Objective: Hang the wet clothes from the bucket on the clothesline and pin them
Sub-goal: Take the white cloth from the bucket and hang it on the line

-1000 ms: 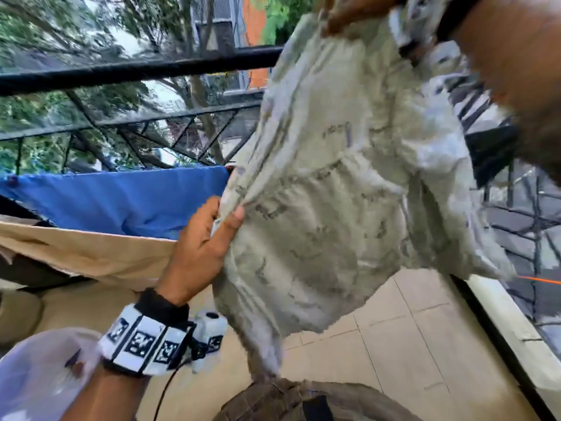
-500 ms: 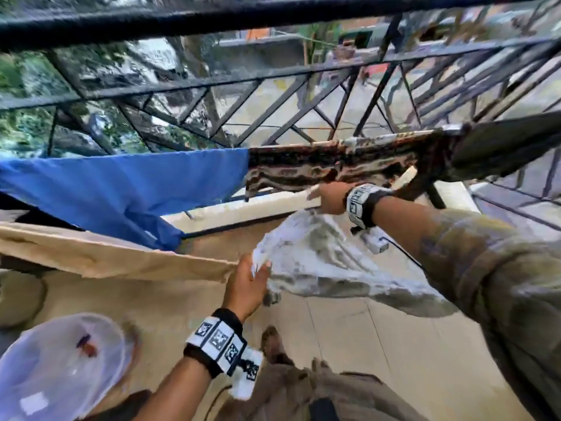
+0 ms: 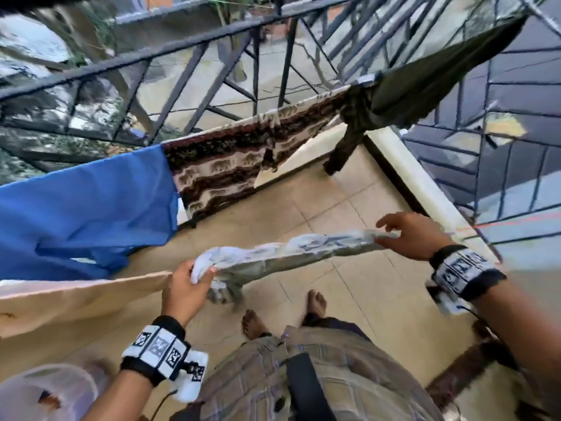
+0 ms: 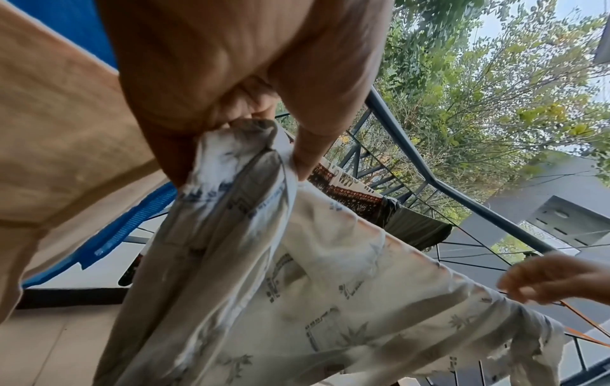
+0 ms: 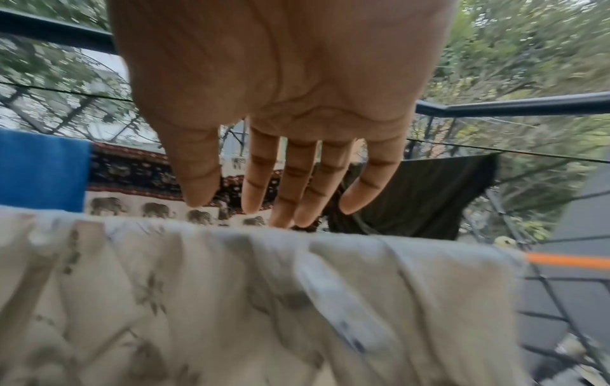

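Note:
A white cloth (image 3: 303, 247) with grey prints hangs folded over an orange clothesline (image 3: 516, 221), stretched between my hands. My left hand (image 3: 197, 273) grips its bunched left end, thumb on top. In the left wrist view the cloth (image 4: 330, 287) hangs down from that grip. My right hand (image 3: 394, 232) is at the cloth's right end with straight, spread fingers. In the right wrist view the right hand (image 5: 241, 206) hovers just over the top fold of the cloth (image 5: 231, 287), and the orange line (image 5: 567, 261) runs out to the right. No pins are in view.
Farther back hang a blue cloth (image 3: 85, 214), an elephant-print cloth (image 3: 230, 165) and a dark green garment (image 3: 425, 86). A beige cloth (image 3: 76, 296) hangs left of my left hand. A black railing (image 3: 151, 56) bounds the tiled balcony. A translucent white bucket (image 3: 45, 390) sits lower left.
The cloth came down from in front of my face onto the line. My right hand let go and opened; my left hand kept its hold.

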